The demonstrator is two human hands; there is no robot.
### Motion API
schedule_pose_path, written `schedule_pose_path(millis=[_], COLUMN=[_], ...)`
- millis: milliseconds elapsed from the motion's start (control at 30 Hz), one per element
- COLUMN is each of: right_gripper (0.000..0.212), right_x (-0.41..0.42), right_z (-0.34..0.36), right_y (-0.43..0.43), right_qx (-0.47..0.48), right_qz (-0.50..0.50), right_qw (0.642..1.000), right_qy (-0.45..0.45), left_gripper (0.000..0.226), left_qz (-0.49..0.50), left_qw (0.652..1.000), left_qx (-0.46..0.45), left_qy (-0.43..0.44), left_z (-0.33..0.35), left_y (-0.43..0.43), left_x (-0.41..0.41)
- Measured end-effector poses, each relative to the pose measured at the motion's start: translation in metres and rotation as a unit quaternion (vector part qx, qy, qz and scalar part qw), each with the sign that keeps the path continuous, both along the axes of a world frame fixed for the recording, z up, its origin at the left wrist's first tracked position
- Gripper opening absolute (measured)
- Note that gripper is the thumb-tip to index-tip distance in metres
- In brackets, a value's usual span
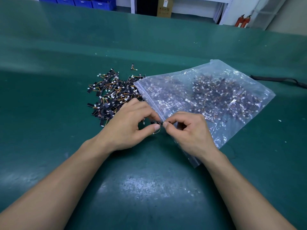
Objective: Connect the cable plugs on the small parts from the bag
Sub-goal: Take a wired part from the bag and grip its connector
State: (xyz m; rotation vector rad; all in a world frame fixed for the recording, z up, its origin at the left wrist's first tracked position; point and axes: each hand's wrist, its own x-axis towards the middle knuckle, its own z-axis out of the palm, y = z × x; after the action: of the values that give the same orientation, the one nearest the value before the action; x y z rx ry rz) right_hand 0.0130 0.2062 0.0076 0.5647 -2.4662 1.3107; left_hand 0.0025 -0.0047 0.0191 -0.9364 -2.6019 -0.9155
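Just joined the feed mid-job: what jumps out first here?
Both hands, left hand and right hand, pinch one small black part at centre. Beyond the left hand lies a loose pile of parts on the green table; to the right lies a clear zip bag holding many more.

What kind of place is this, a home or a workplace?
Most likely a small electronics assembly workshop. The wide bench has a green mat, a large pile of small parts lies beside a clear bag full of more, and blue storage bins stand behind.
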Motion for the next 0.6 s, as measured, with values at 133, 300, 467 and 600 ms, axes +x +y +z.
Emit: schedule_pose_path(millis=[133,300,467,600], right_gripper=[0.011,0.006,0.006,0.007], right_x=[0.0004,0.0007,0.0004,0.0006], right_z=[0.0026,0.0026,0.0026,0.004], right_y=[0.0012,0.0024,0.0008,0.0005], right_qx=[-0.028,-0.023,-0.002,-0.018], right_qz=[0.003,0.008,0.005,0.013], right_qw=[1.0,1.0,1.0,0.999], right_qy=[0.0,0.0,0.03,0.036], left_gripper=[0.012,0.011,0.01,0.005], left_qz=[-0.001,-0.009,0.0,0.009], left_qw=[0.999,0.998,0.997,0.994], left_qx=[0.045,0.061,0.076,0.111], left_qy=[0.026,0.028,0.031,0.017], left_z=[-0.0018,-0.0028,-0.0053,-0.006], left_y=[0.0018,0.0014,0.0006,0.0009], left_x=[-0.0004,-0.0015,-0.0017,0.0004])
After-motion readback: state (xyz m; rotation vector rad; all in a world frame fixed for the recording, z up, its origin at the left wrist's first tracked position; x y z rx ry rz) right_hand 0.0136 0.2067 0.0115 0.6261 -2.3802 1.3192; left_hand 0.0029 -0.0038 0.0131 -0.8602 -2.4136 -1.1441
